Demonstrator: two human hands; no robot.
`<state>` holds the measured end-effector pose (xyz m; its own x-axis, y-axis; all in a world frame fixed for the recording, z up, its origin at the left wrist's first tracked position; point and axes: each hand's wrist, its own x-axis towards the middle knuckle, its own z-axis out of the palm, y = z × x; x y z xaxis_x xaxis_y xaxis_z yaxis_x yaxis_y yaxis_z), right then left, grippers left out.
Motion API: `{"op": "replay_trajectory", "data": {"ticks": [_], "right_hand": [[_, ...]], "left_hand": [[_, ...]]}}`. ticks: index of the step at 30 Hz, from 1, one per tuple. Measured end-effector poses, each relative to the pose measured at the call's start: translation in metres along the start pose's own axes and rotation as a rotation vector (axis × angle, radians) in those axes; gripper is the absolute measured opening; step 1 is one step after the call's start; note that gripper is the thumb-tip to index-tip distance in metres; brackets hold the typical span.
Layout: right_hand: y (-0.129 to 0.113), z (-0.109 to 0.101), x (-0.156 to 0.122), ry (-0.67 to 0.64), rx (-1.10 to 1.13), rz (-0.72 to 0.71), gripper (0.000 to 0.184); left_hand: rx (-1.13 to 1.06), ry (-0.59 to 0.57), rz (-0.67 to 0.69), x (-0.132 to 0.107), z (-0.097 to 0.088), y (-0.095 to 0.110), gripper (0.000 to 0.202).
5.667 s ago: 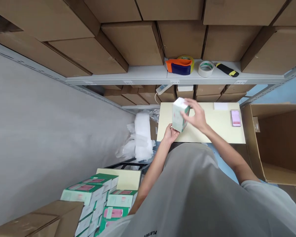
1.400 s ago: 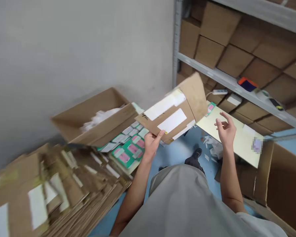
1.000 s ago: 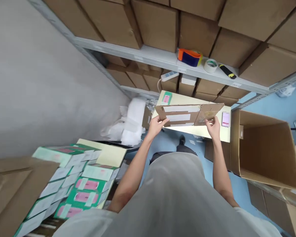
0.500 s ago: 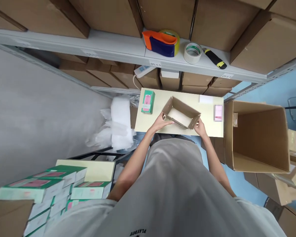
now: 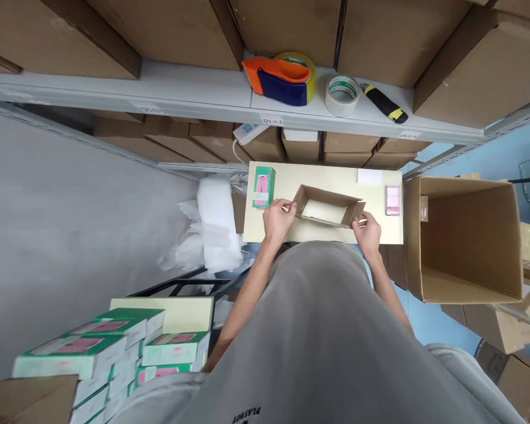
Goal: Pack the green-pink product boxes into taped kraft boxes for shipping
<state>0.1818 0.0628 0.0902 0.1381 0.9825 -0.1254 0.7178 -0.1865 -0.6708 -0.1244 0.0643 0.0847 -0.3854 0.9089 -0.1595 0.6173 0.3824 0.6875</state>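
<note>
A small brown cardboard box stands open on the pale yellow table, squared up with its white inside showing. My left hand grips its left end with fingers curled on the flap. My right hand grips its right end the same way. A green and pink product box lies flat on the table just left of the cardboard box. A pink phone lies at the table's right edge, with a white slip behind it.
A shelf above holds an orange tape dispenser, a tape roll and a yellow-black cutter among brown cartons. A large open carton stands at the right. Stacked green product boxes sit lower left, white foam wrap by the wall.
The flat cardboard piece taken from the pile at the left has been opened into a box and set on the table. Both hands now hold its ends. The green box lies on the table.
</note>
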Motion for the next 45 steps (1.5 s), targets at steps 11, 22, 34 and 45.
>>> {"op": "replay_trajectory", "data": {"ticks": [11, 22, 34, 45], "right_hand": [[-0.006, 0.002, 0.020, -0.179, -0.187, -0.223, 0.043], [0.017, 0.000, 0.049, -0.359, -0.092, -0.360, 0.058], [0.038, 0.012, 0.051, -0.138, -0.160, -0.405, 0.042], [0.057, 0.046, 0.076, -0.113, 0.281, 0.018, 0.063]], "left_hand": [[0.067, 0.018, 0.071, -0.032, 0.012, 0.016, 0.016], [-0.022, -0.062, 0.200, -0.031, 0.036, 0.002, 0.059], [-0.022, 0.034, 0.331, -0.003, 0.045, -0.016, 0.055], [-0.354, 0.003, -0.049, 0.031, 0.072, -0.029, 0.037]]}}
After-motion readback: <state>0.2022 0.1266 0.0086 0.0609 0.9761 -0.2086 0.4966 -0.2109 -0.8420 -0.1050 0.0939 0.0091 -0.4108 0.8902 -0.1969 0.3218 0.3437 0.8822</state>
